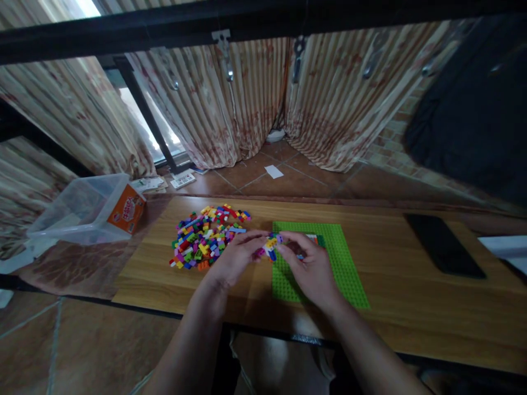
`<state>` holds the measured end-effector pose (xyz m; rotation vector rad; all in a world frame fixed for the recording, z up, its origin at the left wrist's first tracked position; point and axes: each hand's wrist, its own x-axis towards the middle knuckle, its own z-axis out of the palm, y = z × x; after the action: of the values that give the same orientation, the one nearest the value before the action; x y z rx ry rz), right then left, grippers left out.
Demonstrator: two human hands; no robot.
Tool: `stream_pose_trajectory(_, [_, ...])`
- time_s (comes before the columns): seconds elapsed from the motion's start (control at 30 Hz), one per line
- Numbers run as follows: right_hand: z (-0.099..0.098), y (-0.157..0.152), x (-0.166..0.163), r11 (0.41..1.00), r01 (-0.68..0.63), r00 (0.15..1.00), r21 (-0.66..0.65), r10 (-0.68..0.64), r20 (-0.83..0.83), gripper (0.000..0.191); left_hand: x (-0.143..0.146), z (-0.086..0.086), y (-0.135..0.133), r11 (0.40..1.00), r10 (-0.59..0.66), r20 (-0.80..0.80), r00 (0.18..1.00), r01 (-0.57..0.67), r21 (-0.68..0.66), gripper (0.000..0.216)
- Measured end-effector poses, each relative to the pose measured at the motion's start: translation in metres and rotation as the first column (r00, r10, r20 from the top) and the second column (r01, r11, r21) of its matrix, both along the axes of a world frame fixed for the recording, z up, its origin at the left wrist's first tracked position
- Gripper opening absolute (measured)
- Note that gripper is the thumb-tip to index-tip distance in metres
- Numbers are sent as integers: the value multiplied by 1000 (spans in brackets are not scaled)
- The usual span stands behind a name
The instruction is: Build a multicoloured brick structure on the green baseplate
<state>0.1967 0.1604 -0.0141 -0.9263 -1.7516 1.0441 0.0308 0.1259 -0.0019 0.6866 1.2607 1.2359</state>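
Note:
Between my two hands is a small cluster of toy building bricks (270,244) in yellow, blue, purple and white. My left hand (237,257) grips it from the left with bent fingers. From the other side my right hand (308,264) pinches it between thumb and fingers. The cluster is held above the left edge of a green studded baseplate (346,269). Some bricks in white, red and green show on the baseplate behind my right hand, which partly hides them. A pile of loose coloured bricks (201,241) lies left of my left hand.
All this is on a wooden table (391,323). A black flat tablet-like object (444,245) lies at the right. A clear plastic bin (90,214) with an orange label stands beyond the left end. Striped curtains (255,104) hang behind a dark rail.

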Motion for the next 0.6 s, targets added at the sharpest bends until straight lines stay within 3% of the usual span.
stream_pose_trajectory(0.27, [-5, 1, -10, 981, 50, 984, -186, -80, -159, 18, 18, -4, 3, 999, 30, -3, 1000, -30, 42, 47])
stream_pose_trajectory(0.43, [-4, -3, -13, 982, 63, 978, -179, -96, -186, 16, 41, -5, 1, 991, 111, 20, 994, -113, 73, 45])
stream_pose_trajectory(0.6, [-5, -2, -13, 978, 75, 978, -194, -110, -178, 16, 42, -7, 3, 988, 117, 22, 993, -119, 97, 37])
